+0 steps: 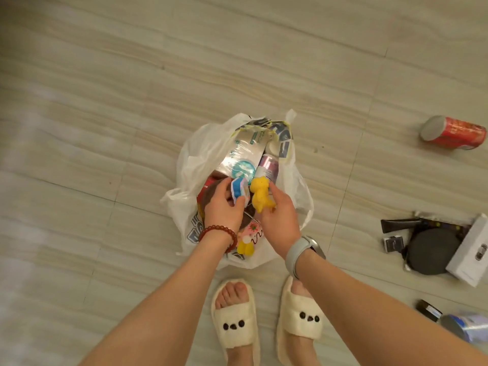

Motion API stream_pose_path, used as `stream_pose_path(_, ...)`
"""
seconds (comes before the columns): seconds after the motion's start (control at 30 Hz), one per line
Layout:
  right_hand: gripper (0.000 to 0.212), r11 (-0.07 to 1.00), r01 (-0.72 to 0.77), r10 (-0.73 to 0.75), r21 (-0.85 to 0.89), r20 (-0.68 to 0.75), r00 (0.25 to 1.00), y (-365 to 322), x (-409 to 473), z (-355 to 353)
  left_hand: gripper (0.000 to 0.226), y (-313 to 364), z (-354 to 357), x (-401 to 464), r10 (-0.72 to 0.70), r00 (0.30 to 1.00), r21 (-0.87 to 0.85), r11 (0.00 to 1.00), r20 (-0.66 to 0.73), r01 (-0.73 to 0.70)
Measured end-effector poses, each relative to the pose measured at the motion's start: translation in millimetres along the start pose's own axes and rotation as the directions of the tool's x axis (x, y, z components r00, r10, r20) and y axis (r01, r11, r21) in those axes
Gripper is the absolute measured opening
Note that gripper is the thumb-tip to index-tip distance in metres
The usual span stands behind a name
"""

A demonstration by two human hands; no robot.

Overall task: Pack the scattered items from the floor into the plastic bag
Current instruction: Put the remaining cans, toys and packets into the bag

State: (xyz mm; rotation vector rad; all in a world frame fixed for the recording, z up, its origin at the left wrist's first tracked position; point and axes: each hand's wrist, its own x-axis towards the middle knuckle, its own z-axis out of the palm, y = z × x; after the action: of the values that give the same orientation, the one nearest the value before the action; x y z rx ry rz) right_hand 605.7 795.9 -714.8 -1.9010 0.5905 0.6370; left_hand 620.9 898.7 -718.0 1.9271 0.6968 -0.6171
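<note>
Gripping rubbery yellow dinosaur, right hand over crinkled plastic bag.

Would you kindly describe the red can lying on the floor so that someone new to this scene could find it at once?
Start at the white plastic bag in the middle of the tiled floor, then look to the far right and slightly farther from the person. There the red can lies on its side, alone, with its pale round end facing left. It is the only red cylinder outside the bag, away from the dark items nearer the feet.
</note>
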Motion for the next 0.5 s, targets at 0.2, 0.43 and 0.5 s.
stream_pose_path(0.2, 0.048, 0.949, 0.052, -0.045, -0.312, 0.030, 0.999, -3.7, -15.6, -19.1, 0.057, 5.5, 10.7, -10.6, 0.077, 0.963, 0.219, 0.966, 0.259, -0.136)
stream_pose_path(0.43, 0.033, 0.905, -0.262, 0.235, -0.335, -0.119, 0.965, 13.7, 3.7, -37.7, 0.061, -2.3, 23.8, -8.9, 0.057, 0.883, 0.431, 0.857, 0.466, -0.282)
stream_pose_path(0.5, 0.022, 0.886, -0.299, 0.272, -0.354, -0.126, 0.954, 18.9, 9.7, -43.1, 0.063, -7.2, 23.3, -9.8, 0.046, 0.883, 0.490, 0.817, 0.467, -0.302)
